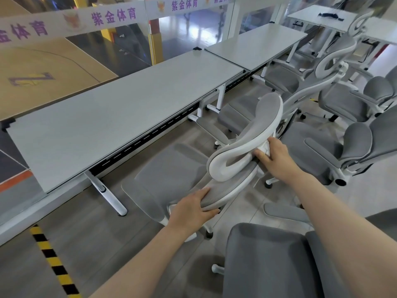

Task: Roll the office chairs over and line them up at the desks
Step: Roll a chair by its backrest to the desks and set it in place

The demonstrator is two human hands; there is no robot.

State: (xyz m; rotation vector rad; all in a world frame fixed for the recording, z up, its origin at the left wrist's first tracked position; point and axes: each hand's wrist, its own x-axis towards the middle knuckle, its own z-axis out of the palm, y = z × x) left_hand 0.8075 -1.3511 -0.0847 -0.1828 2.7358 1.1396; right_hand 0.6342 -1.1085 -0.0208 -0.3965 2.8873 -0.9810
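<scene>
Your left hand (pixel 192 208) grips the top edge of the grey mesh chair back (pixel 227 186), fingers curled over it, while your right hand (pixel 274 157) is closed around the white frame just under the headrest (pixel 264 117). The chair (pixel 171 179) stands in front of the near desk (pixel 111 117), seat turned toward the desk edge but not tucked under it. More grey chairs (pixel 318 155) crowd together to your right, near the far desk (pixel 257 44).

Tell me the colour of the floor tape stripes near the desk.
Yellow and black floor tape, head view.
</scene>
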